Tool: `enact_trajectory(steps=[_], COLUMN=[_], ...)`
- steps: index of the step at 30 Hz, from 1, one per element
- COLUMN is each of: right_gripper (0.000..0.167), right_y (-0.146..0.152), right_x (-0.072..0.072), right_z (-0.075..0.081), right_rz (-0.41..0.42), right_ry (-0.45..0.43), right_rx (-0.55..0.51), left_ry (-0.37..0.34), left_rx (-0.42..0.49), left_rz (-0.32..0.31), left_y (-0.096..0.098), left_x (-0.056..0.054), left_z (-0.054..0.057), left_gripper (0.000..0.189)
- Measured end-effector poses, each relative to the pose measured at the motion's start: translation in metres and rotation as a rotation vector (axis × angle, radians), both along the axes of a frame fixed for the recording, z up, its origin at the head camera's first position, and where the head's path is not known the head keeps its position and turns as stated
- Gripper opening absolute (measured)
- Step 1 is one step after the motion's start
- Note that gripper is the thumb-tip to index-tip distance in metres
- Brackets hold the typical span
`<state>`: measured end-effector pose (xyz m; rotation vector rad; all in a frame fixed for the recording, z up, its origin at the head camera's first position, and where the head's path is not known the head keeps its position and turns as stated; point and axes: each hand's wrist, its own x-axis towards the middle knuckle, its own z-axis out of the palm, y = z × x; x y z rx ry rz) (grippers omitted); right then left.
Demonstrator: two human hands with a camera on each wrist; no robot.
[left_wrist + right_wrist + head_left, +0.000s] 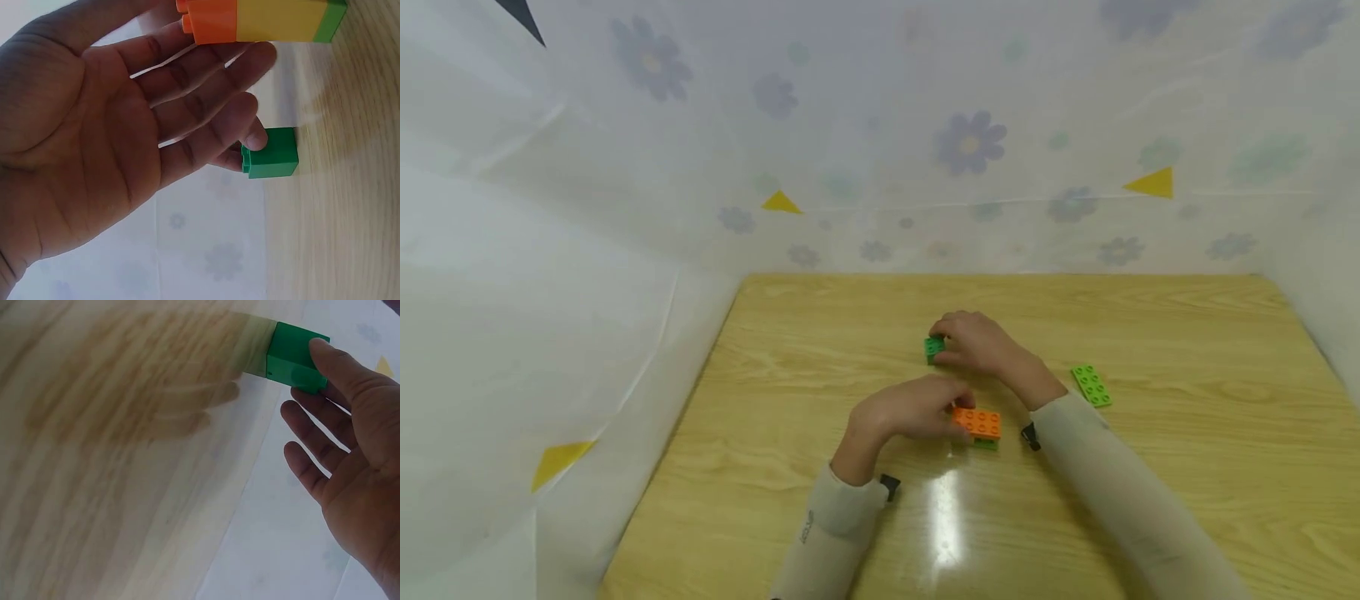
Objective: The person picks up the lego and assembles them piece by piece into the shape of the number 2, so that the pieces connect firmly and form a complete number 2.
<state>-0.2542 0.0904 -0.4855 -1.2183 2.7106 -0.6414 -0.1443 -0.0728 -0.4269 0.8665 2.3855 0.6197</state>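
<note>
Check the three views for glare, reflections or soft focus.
Head: bright glare streak on the table, below the orange brick in frame. Left wrist: left hand dark against bright sheeting, whose flower print looks soft. Right wrist: finger-shaped, brownish reflection on the table, left of the green brick.

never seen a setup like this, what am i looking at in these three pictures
There is no machine here, just a person's two bare hands. The wide picture comes from a camera worn on the head, looking forward and down; the others come from cameras on the left and right wrists. The left hand pinches the orange brick, stacked above a yellow section and a green base. The right hand pinches a dark green toy brick. A light green studded brick lies on the wood-grain table.
</note>
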Motion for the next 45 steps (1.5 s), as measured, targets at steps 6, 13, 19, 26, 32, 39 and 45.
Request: enact_trajectory(steps=[6, 13, 19, 26, 32, 39, 45], right_gripper=[0.033, 0.034, 0.036, 0.038, 0.037, 0.038, 0.036], right_y=[0.009, 0.024, 0.040, 0.058, 0.078, 0.092, 0.094], right_x=[0.003, 0.007, 0.010, 0.019, 0.031, 0.047, 0.062], right_z=[0.005, 0.016, 0.023, 0.035, 0.059, 0.085, 0.101], right_rz=[-0.044, -0.093, -0.118, -0.141, -0.174, -0.193, -0.170], right_ry=[-0.015, -0.035, -0.006, 0.003, 0.007, 0.093, 0.143], right_rx=[-0.023, -0.039, -0.023, -0.029, -0.077, -0.082, -0.090], left_ry=[0.041, 0.032, 0.039, 0.060, 0.081, 0.101, 0.126], left_rx=[0.001, 0.010, 0.019, 0.022, 0.037, 0.054, 0.071], left_rz=[-0.018, 0.052, 0.078, 0.093, 0.090, 0.113, 0.142], left_y=[0.003, 0.004, 0.004, 0.003, 0.003, 0.004, 0.004], left_x=[-0.001, 0.000, -0.001, -0.004, -0.006, -0.009, -0.012], left_z=[0.002, 0.001, -0.002, -0.005, -0.007, -0.010, -0.014], left_gripper=[0.018, 0.014, 0.016, 0.020, 0.020, 0.020, 0.024])
